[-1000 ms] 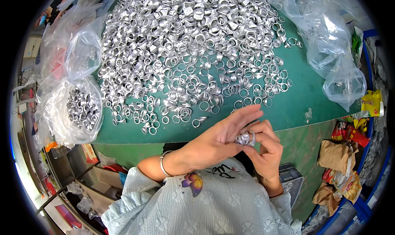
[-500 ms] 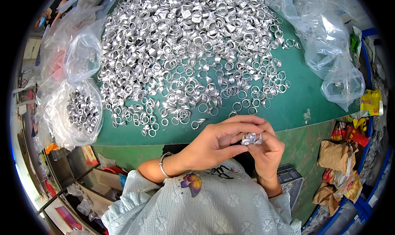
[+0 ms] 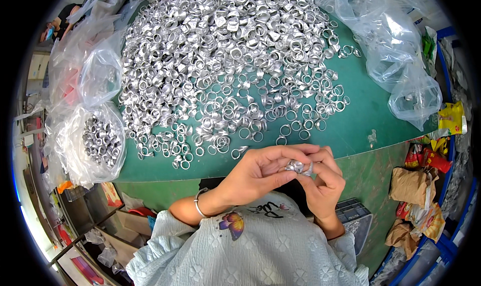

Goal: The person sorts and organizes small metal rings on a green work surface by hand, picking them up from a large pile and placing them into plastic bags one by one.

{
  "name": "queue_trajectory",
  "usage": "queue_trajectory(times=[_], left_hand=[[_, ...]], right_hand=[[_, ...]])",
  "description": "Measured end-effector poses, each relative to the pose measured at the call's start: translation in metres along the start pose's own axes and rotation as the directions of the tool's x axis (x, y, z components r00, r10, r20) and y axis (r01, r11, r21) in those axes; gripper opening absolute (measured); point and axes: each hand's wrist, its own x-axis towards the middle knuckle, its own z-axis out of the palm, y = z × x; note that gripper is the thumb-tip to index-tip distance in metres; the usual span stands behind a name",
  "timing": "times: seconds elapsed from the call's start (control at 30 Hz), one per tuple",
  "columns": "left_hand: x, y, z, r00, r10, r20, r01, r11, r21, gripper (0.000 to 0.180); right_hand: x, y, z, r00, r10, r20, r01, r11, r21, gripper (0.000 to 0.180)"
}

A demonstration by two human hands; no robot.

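A big heap of silver metal rings (image 3: pixel 225 60) covers the green table (image 3: pixel 371 120). Both hands meet just below the table's front edge, close to my chest. My left hand (image 3: pixel 263 168) and my right hand (image 3: pixel 325 183) pinch a small cluster of silver rings (image 3: pixel 298 167) between their fingertips. A thin bracelet sits on my left wrist (image 3: pixel 199 202). The nearest loose rings lie at the heap's front edge, a little above my fingers.
A clear plastic bag with silver rings (image 3: pixel 100 140) stands at the table's left edge, with more crumpled clear bags (image 3: pixel 391 50) at the back left and right. Brown paper packets and colourful wrappers (image 3: pixel 421 186) lie in a bin at the right. Shelves and boxes sit below left.
My hands have shifted slightly right and lower, turning the cluster of rings between the fingers. The heap and bags are unchanged.
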Motion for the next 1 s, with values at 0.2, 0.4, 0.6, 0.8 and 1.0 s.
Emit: queue_trajectory(times=[0.2,0.4,0.6,0.8,1.0], left_hand=[[0.003,-0.003,0.000,0.994,-0.062,-0.085,0.063,0.998,0.010,0.020],[0.017,-0.031,-0.022,0.933,-0.033,-0.358,-0.013,0.992,-0.125,0.021],[0.016,-0.032,-0.034,0.926,-0.096,-0.366,0.013,0.974,-0.224,0.022],[0.021,-0.034,-0.023,0.924,-0.132,-0.359,0.053,0.974,-0.221,0.019],[0.021,-0.036,-0.024,0.936,-0.136,-0.325,0.072,0.977,-0.202,0.018]], right_hand=[[0.001,0.002,0.001,0.999,-0.038,-0.012,0.037,0.992,-0.118,0.019],[0.008,0.029,-0.018,0.992,-0.021,-0.127,-0.036,0.903,-0.429,0.012],[0.004,0.048,-0.041,0.939,0.288,-0.188,-0.291,0.957,0.012,0.009],[0.004,0.040,-0.036,0.965,0.241,-0.100,-0.236,0.970,0.063,0.008],[0.005,0.044,-0.033,0.986,0.147,-0.074,-0.160,0.964,-0.213,0.008]])
